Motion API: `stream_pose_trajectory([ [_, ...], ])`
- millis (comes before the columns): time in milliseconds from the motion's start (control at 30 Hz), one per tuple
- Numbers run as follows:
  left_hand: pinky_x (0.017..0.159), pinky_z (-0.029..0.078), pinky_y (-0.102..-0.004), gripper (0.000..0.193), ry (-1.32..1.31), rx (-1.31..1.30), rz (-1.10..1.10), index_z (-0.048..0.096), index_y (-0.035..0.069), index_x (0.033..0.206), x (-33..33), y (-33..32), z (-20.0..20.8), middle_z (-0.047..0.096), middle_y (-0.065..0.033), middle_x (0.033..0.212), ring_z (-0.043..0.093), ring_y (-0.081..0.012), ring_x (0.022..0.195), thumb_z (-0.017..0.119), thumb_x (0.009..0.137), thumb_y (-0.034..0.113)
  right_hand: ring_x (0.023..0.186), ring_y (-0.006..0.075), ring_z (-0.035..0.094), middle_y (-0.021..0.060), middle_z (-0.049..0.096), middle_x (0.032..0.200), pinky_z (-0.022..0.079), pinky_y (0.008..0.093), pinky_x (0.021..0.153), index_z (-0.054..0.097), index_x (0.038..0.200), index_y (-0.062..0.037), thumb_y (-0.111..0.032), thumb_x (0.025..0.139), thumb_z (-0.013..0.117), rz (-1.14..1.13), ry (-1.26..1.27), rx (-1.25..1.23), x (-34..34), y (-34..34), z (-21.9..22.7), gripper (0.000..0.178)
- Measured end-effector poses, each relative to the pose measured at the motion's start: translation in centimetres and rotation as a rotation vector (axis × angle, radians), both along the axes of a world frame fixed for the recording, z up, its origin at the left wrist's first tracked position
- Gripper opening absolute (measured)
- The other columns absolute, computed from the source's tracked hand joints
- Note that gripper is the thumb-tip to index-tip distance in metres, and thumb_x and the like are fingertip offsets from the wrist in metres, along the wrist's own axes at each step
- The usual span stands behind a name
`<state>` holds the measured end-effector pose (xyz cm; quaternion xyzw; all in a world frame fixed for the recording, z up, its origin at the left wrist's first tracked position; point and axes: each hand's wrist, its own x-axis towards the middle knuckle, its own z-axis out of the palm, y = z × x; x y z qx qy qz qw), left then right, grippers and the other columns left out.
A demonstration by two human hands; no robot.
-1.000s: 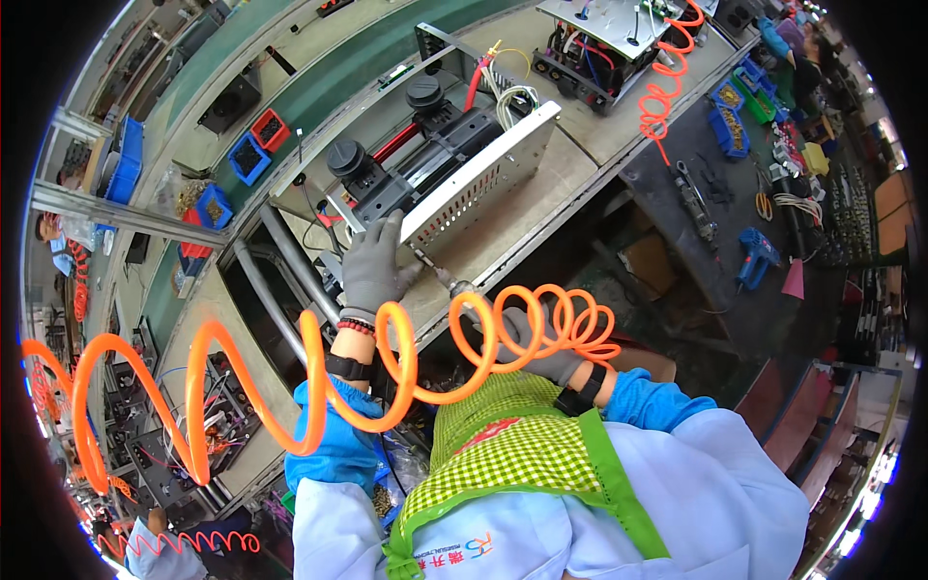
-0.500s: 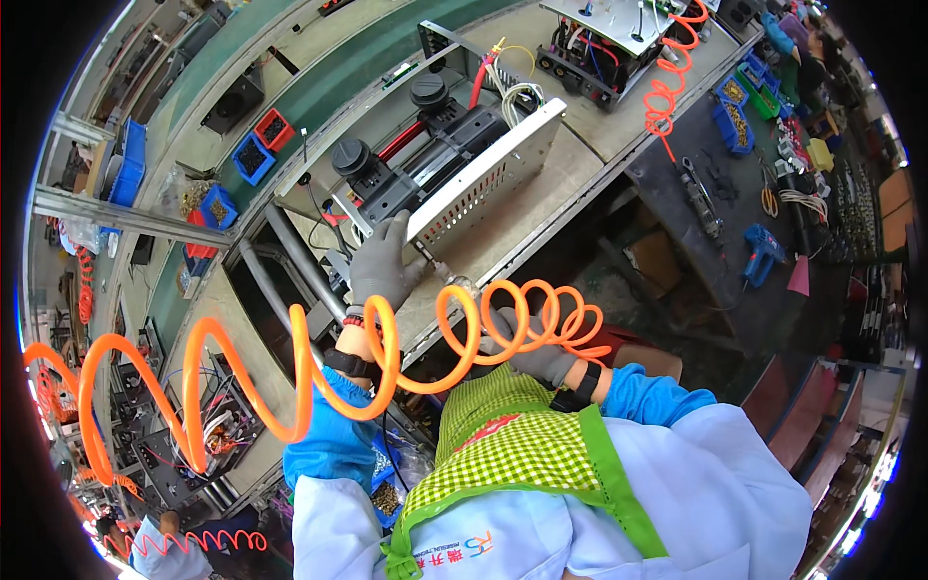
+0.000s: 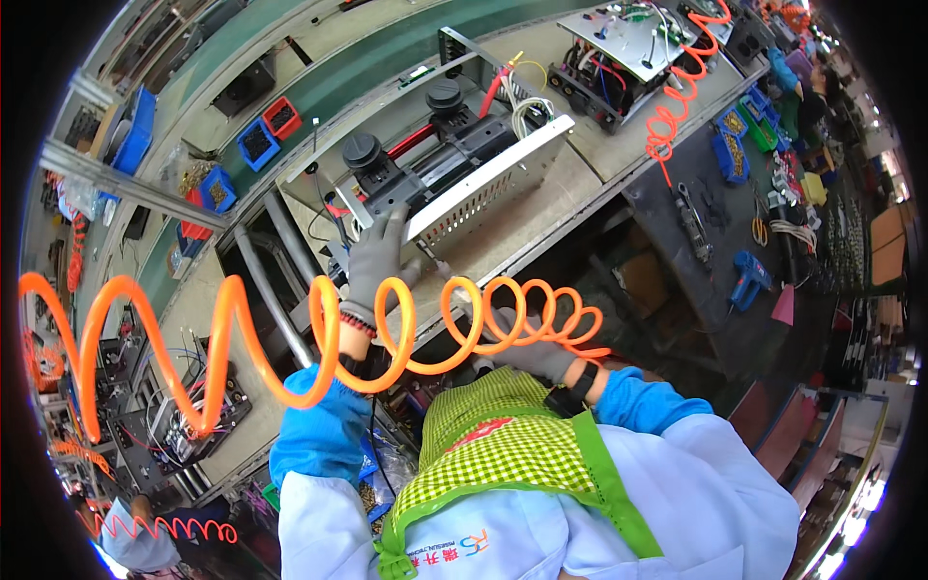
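Observation:
My left hand [image 3: 380, 263], in a grey glove, lies with fingers stretched and thumb apart against the near left corner of a metal case [image 3: 493, 178]. The case has a white perforated side panel; inside it sit two black round-capped parts [image 3: 363, 152] and a black cylindrical body. In front of my apron, my gloved right hand [image 3: 530, 350] is closed round an air screwdriver [image 3: 443, 267], whose thin shaft points up at the panel's lower edge by my left thumb. Loops of an orange coiled hose [image 3: 391, 333] hide much of the right hand and the tool body.
Blue and red bins [image 3: 258, 145] of small parts stand at the far left. Another open unit [image 3: 619, 53] is at the far right of the bench. A side table on the right carries a blue gun-shaped tool [image 3: 749, 278]. Metal rollers [image 3: 266, 290] lie left of the case.
The bench and case appear slightly lower and further right in the picture. The hose loops at left have swayed. My hands keep nearly the same places at the case corner.

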<state>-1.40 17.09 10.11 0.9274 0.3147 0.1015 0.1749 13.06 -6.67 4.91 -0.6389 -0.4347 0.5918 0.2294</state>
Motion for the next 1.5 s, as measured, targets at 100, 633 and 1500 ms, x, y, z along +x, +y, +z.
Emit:
stream_pose_trajectory([
  [100, 0.092, 0.047, -0.0474, 0.077, -0.204, 0.102, -0.185, 0.042, 0.0, 0.138, -3.6, -2.1, 1.2, 0.057, -0.0232, 0.123, 0.058, -0.0414, 0.108, 0.074, 0.071, 0.019, 0.096, 0.0225, 0.063, 0.0113, 0.066, 0.105, 0.05, 0.0377, 0.08, 0.059, 0.121, -0.0093, -0.026, 0.08, 0.07, 0.016, -0.115, 0.281, 3.4, -1.9, 2.9, 0.046],
  [633, 0.075, 0.051, -0.0468, 0.057, -0.31, -0.145, 0.919, 0.053, 0.004, 0.127, -27.9, -26.2, -4.5, 0.066, -0.0185, 0.093, 0.064, -0.0387, 0.087, 0.073, 0.074, 0.013, 0.114, 0.0286, 0.053, 0.0106, 0.057, 0.12, 0.043, 0.0423, 0.096, 0.058, 0.119, -0.0111, -0.03, 0.071, 0.074, 1.191, -0.414, 1.324, -17.6, 9.6, 12.9, 0.053],
  [1500, 0.086, 0.052, -0.0433, 0.049, 0.793, -0.688, 0.886, 0.069, 0.004, 0.106, -36.4, -17.3, 0.3, 0.07, -0.0216, 0.1, 0.067, -0.0384, 0.098, 0.065, 0.078, 0.045, 0.11, 0.0367, 0.055, 0.0167, 0.056, 0.123, 0.045, 0.0449, 0.095, 0.059, 0.12, -0.009, -0.031, 0.08, 0.069, 0.331, -0.883, 0.738, 13.2, 12.3, 11.5, 0.048],
])
